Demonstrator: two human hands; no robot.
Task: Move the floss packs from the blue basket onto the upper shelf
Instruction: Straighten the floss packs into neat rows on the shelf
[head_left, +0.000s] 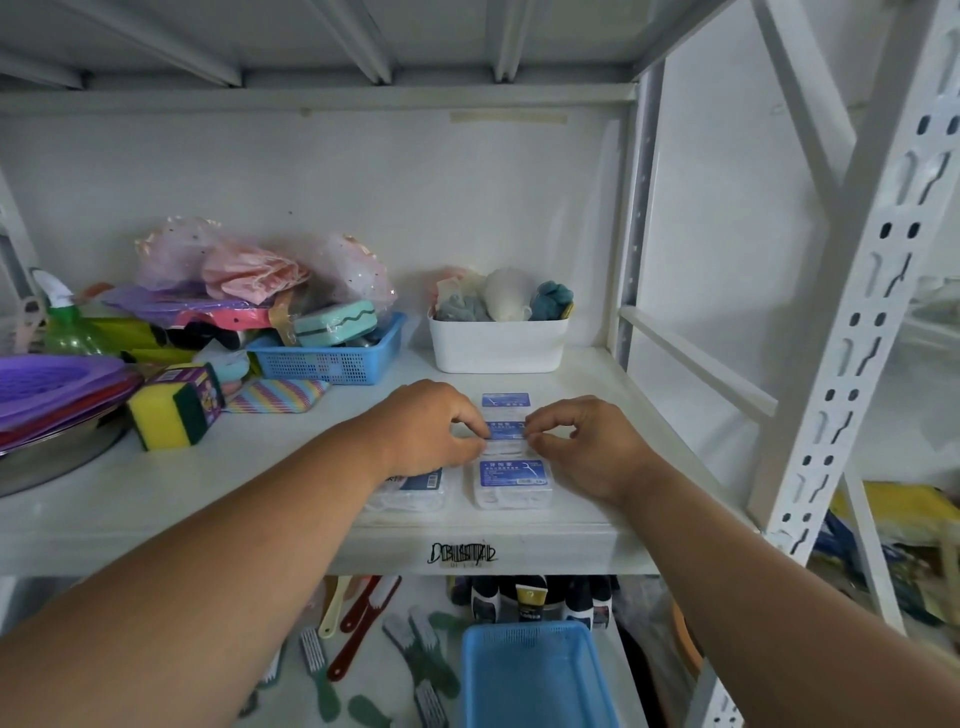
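The middle floss pack (505, 435) sits right between both hands on the upper shelf (270, 499), long axis running L-R, so each hand meets one short end; neither is clearly nearer. Left hand (428, 428) fingertips pinch its left end, right hand (582, 441) fingertips pinch the right end, both curled, gripping lightly; looks like they're nudging it square w/ the row, though lift vs. slide can't be told. Pack is a small clear flat box w/ a blue label, white picks inside. One more pack (505, 400) lies just beyond the hands, another (511, 483) just nearer than them, and a fourth (410, 491) partly under the left wrist. Blue basket (535, 675) is well below the hands on the lower level and looks empty, so prob. the last pack. Sponge (169, 410) and white bin (497, 345) sit further out.
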